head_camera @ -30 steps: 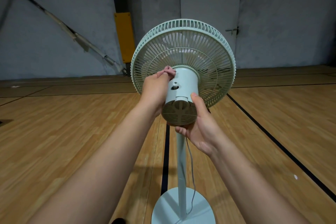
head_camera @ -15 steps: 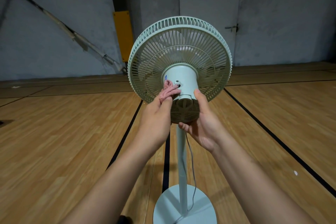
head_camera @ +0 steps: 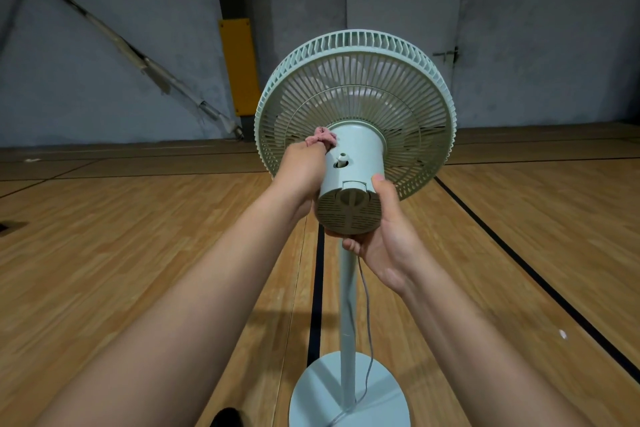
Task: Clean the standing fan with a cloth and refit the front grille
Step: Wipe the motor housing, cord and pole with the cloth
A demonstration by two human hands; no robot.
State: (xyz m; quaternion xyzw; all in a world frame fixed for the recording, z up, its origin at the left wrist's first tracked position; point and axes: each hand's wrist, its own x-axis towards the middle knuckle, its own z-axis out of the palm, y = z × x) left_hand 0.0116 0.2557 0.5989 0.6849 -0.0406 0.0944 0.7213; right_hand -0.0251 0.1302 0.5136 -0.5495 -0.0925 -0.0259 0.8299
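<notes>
No brand, label or writing can be read anywhere on the fan or in the room. The floor is a wooden court floor [head_camera: 104, 253] of honey-coloured boards crossed by black lines; a grey concrete wall [head_camera: 104, 62] closes it off, with a yellow pad [head_camera: 240, 66] on a dark column at 11 o'clock and a pale door panel [head_camera: 405, 0] at 12 o'clock.

The standing fan [head_camera: 356, 107] rises at the centre, seen from behind: pale green, a round ribbed rear grille, a cylindrical motor housing [head_camera: 353, 184] with a vented end cap, a slim pole [head_camera: 347, 322] and a round base [head_camera: 349, 392] at 6 o'clock, a grey cord [head_camera: 367, 322] trailing beside the pole.

The left hand [head_camera: 301, 170] grips a bunched pink cloth [head_camera: 320, 139] against the housing's upper left side, at the grille. The right hand [head_camera: 384, 236] cups the housing from below and the right, thumb up along its side, fingers curled under the end cap.
</notes>
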